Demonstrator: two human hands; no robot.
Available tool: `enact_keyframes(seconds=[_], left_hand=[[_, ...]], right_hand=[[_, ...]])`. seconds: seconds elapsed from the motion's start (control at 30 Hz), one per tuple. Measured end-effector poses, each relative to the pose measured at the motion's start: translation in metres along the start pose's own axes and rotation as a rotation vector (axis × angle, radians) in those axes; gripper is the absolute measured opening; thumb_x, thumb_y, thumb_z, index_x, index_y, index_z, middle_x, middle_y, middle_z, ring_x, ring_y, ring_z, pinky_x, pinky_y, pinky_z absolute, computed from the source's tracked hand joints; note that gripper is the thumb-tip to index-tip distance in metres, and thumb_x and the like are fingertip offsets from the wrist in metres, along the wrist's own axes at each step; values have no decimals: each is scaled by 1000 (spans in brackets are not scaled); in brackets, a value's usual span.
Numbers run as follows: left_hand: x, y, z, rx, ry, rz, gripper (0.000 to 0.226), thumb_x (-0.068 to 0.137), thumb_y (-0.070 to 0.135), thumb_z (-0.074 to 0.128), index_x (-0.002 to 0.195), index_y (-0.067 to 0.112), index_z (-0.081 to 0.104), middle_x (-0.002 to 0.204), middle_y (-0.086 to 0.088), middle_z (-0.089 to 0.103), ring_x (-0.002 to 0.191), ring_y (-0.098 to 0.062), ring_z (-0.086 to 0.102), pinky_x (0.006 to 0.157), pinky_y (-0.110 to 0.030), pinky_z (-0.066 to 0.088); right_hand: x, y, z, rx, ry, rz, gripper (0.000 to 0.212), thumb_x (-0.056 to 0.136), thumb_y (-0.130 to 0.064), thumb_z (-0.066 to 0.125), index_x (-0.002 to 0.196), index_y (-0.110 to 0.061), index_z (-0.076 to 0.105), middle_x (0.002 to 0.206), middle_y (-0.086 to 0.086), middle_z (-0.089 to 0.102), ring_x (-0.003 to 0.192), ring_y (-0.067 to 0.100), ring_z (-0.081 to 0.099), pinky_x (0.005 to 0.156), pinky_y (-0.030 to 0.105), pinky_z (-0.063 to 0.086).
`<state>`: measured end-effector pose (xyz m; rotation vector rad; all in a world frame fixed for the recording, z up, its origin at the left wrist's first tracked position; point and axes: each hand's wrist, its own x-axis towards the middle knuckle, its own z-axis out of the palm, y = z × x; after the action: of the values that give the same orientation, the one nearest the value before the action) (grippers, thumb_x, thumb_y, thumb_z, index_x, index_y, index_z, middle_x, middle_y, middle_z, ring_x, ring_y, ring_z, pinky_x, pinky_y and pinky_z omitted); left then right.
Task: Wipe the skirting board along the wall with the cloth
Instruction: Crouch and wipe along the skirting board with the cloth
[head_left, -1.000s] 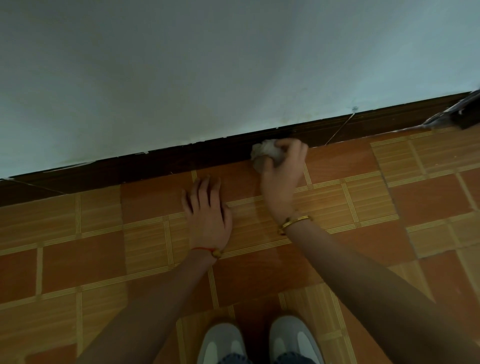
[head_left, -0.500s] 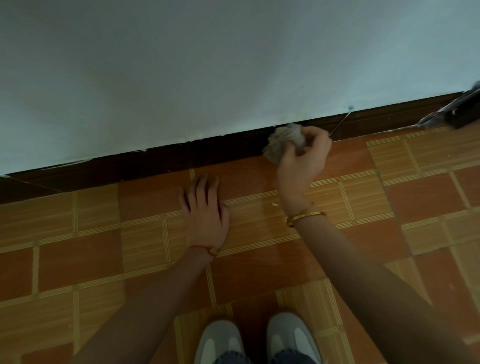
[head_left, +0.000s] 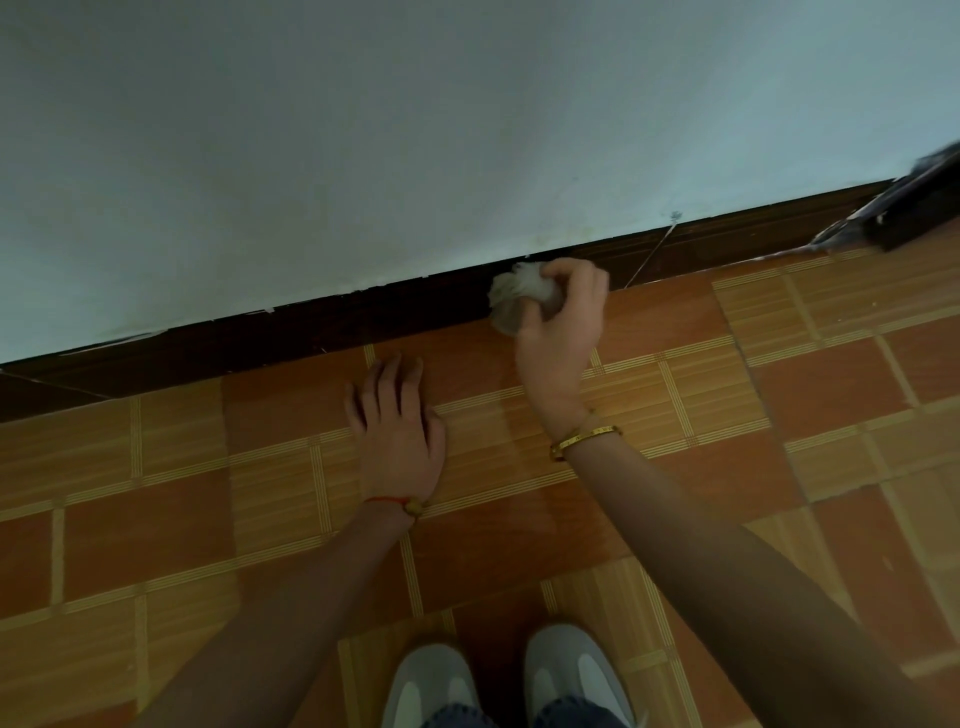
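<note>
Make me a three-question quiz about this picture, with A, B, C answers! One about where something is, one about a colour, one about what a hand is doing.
1. Where is the cloth?
A. Against the skirting board
B. Under a shoe
C. High on the wall

2. What colour is the bangle on the right wrist?
A. Blue
B. Gold
C. Black

3. What is the left hand doing?
A. Waving in the air
B. Holding a cup
C. Resting flat on the floor

Answers:
1 A, the right hand holds it bunched against the dark board.
2 B, it shines gold.
3 C, its fingers lie straight on the tiles.

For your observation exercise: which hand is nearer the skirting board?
Right. The right hand holds the cloth against the skirting board; the left hand rests flat on the floor tiles, short of it.
</note>
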<state>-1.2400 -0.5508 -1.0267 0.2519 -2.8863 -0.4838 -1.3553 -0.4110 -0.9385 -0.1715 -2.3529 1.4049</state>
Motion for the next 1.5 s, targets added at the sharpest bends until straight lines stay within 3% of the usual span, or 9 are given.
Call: enact_keyframes(seconds=[0.1, 0.27, 0.57, 0.77, 0.9, 1.07, 1.27, 1.37, 1.5], left_hand=[[0, 0, 0, -3, -6, -3, 51, 96, 24, 41, 144, 8, 49, 149, -15, 45, 141, -35, 36, 120, -62, 17], [0, 1, -1, 20, -21, -10, 52, 96, 26, 40, 144, 8, 49, 150, -15, 45, 141, -35, 37, 119, -63, 19], [0, 0, -2, 4, -27, -7, 54, 95, 28, 39, 144, 9, 48, 150, -15, 44, 142, -35, 36, 119, -62, 18], [0, 1, -3, -9, -27, -13, 53, 96, 27, 38, 144, 8, 49, 150, -15, 45, 141, -36, 37, 119, -63, 19], [1, 2, -3, 5, -38, -19, 53, 96, 27, 38, 144, 8, 49, 150, -14, 45, 141, -36, 38, 119, -63, 19], [1, 3, -2, 5, -44, -25, 53, 95, 27, 38, 143, 8, 49, 149, -15, 45, 141, -36, 37, 118, -64, 19], [0, 1, -4, 0, -41, -7, 53, 96, 28, 39, 144, 9, 49, 149, -15, 44, 141, -35, 36, 118, -64, 20], [1, 1, -4, -6, -45, -12, 53, 95, 28, 39, 144, 8, 49, 149, -14, 45, 141, -35, 37, 118, -63, 19], [1, 1, -3, -5, -64, -21, 54, 96, 28, 39, 146, 10, 47, 151, -13, 44, 143, -34, 35, 120, -62, 17]], right_hand=[[27, 20, -22, -39, 178, 129, 35, 75, 15, 59, 103, -5, 54, 112, 7, 49, 100, 11, 52, 88, 14, 48], [41, 33, -34, -64, 258, 65, 31, 78, 13, 58, 106, 2, 50, 115, 16, 48, 101, 13, 51, 87, 7, 44], [-15, 2, 11, -37, -160, -134, 37, 77, 11, 64, 107, -8, 51, 116, 5, 43, 106, 14, 49, 89, 26, 52], [15, 17, -13, -35, 98, -18, 33, 76, 15, 57, 106, 0, 53, 114, 14, 48, 102, 13, 51, 87, 6, 42], [27, 25, -24, -49, 173, 5, 33, 76, 14, 57, 105, 1, 52, 113, 16, 49, 101, 19, 54, 84, 5, 43], [-5, 3, 2, -49, -60, -69, 34, 77, 11, 63, 106, -3, 52, 115, 8, 44, 102, 7, 46, 90, 13, 45], [-27, -4, 25, -4, -241, -209, 36, 73, 13, 63, 101, -7, 52, 109, 3, 43, 98, 16, 49, 82, 30, 50], [-7, 13, 5, -79, -150, -132, 37, 75, 13, 62, 104, -6, 53, 114, 6, 45, 103, 13, 49, 89, 27, 50], [22, 31, -22, -114, 87, 6, 36, 74, 16, 59, 104, -3, 54, 116, 14, 47, 102, 11, 49, 88, 8, 43]])
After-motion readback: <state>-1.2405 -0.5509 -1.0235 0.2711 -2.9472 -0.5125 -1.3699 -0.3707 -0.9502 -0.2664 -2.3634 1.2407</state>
